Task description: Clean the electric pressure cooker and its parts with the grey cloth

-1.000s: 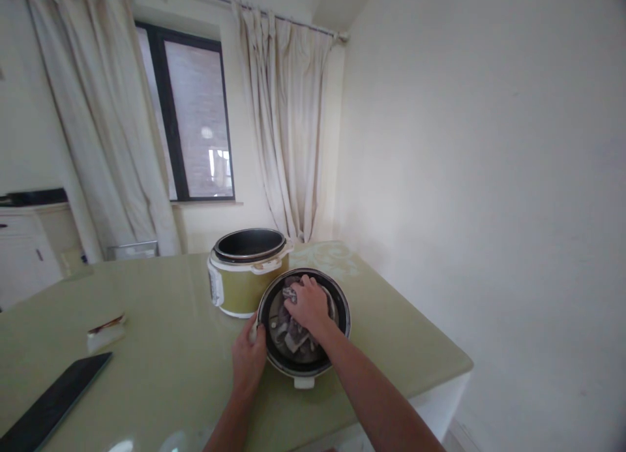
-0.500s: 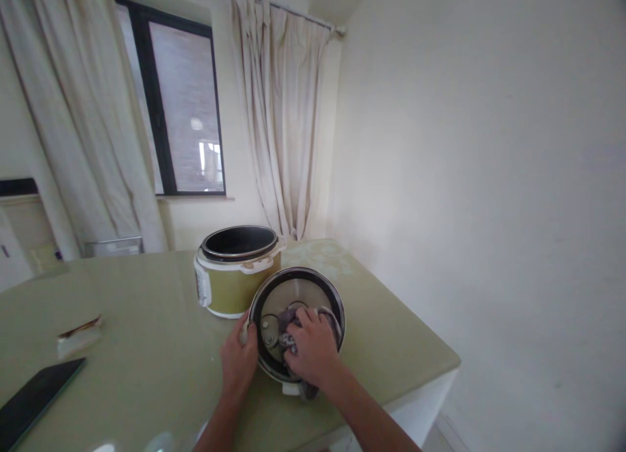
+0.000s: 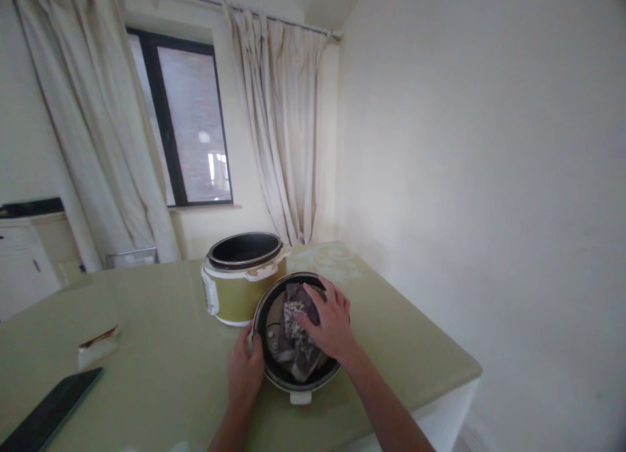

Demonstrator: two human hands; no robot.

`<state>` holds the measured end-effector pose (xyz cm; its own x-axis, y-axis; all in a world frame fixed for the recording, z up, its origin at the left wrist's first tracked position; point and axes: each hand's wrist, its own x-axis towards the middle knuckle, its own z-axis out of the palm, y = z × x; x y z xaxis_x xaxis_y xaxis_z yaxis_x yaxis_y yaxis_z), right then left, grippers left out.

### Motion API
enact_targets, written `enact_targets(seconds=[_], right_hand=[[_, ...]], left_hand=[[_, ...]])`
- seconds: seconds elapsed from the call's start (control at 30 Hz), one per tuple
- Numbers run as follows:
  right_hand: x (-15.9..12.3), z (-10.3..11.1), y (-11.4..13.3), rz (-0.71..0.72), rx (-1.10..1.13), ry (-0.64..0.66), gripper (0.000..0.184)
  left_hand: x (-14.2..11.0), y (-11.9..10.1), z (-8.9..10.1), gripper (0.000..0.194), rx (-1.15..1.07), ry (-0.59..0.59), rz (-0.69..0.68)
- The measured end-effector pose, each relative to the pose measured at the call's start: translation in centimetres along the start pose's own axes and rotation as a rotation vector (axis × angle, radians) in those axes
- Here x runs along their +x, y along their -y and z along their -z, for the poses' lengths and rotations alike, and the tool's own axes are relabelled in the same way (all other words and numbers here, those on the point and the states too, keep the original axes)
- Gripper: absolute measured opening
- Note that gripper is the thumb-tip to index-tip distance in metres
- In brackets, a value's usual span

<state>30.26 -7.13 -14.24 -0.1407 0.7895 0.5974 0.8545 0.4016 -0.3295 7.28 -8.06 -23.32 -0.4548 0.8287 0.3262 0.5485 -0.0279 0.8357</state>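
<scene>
A round pressure cooker lid (image 3: 274,312) is tilted with its metal inner side facing me. My left hand (image 3: 246,367) grips its left edge, thumb in front of the rim. A grey-purple cloth (image 3: 303,361) with a pale patterned patch lies bunched inside the lid. My right hand (image 3: 330,318) is on the cloth, its thumb and index finger pressing it and the other fingers bent over the upper right rim. Just behind the lid stands the green and white cooker body (image 3: 235,295), uncovered, with its dark inner pot showing.
A pale green table (image 3: 161,347) carries everything. At the left lie a dark flat tablet-like object (image 3: 53,406) and a small white packet (image 3: 98,347). Behind are a window (image 3: 193,119) and curtains (image 3: 278,113); a wall (image 3: 464,165) rises at the right.
My right hand has moved up and right across the lid, from its lower middle to the upper right rim. The cloth is more spread out inside the lid. My left hand keeps its grip.
</scene>
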Motion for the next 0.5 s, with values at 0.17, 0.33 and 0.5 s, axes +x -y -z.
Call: enact_targets(seconds=[0.17, 0.33, 0.5], right_hand=[[-3.0, -0.6, -5.4, -0.315, 0.459, -0.337, 0.057], [-4.2, -4.1, -7.5, -0.567, 1.072, -0.137, 0.065], [-4.6, -4.8, -7.0, -0.613, 1.081, -0.214, 0.062]], left_hand=[[0.0, -0.2, -0.3, 0.048, 0.035, 0.039, 0.014], [-0.4, -0.8, -0.1, 0.050, 0.039, -0.047, -0.198], [-1.0, -3.5, 0.9, 0.054, 0.099, -0.045, -0.475]])
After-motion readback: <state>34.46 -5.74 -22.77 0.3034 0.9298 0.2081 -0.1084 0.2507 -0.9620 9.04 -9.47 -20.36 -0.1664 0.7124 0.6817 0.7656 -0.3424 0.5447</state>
